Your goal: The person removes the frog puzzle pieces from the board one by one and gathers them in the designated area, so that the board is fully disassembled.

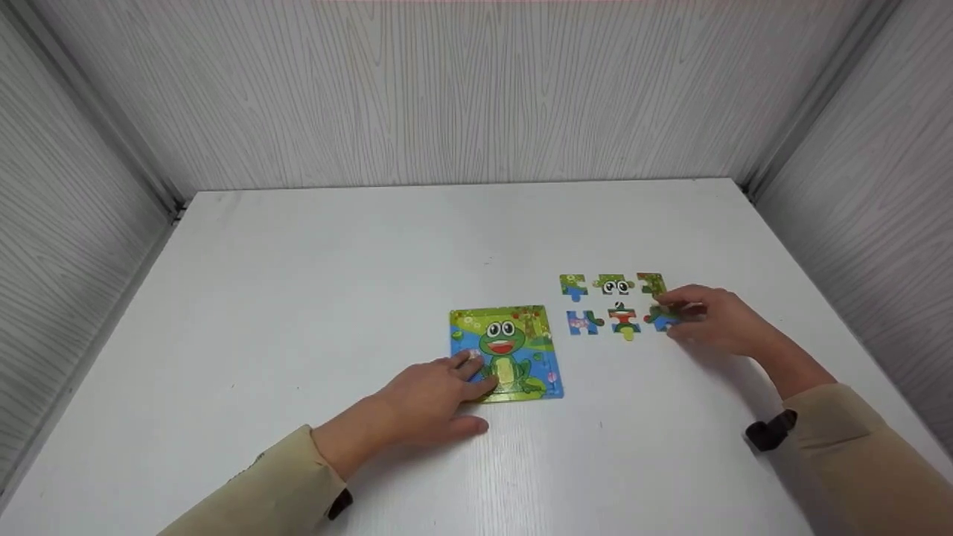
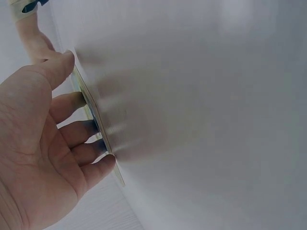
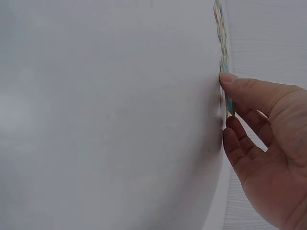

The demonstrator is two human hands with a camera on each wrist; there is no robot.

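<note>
A square frog puzzle board [image 1: 532, 339] lies flat on the white table. My left hand [image 1: 432, 398] rests on its lower left part, fingers spread over the picture and the thumb on the table in front. In the left wrist view the fingertips [image 2: 98, 165] lie at the edge of the thin board. At the right, my right hand [image 1: 718, 324] holds a blue and green puzzle piece [image 1: 662, 320] at the lower right of the group, between thumb and fingers. The right wrist view shows that puzzle piece [image 3: 230, 104] edge-on, low at the table surface.
Beside the board lie two rows of loose pieces: a frog-eyes piece [image 1: 615, 286], a frog-mouth piece [image 1: 624, 320], a pink and blue piece [image 1: 581, 322], and corner pieces [image 1: 572, 283] [image 1: 651, 283]. Grey wood-grain walls [image 1: 461, 97] enclose the table's back and sides.
</note>
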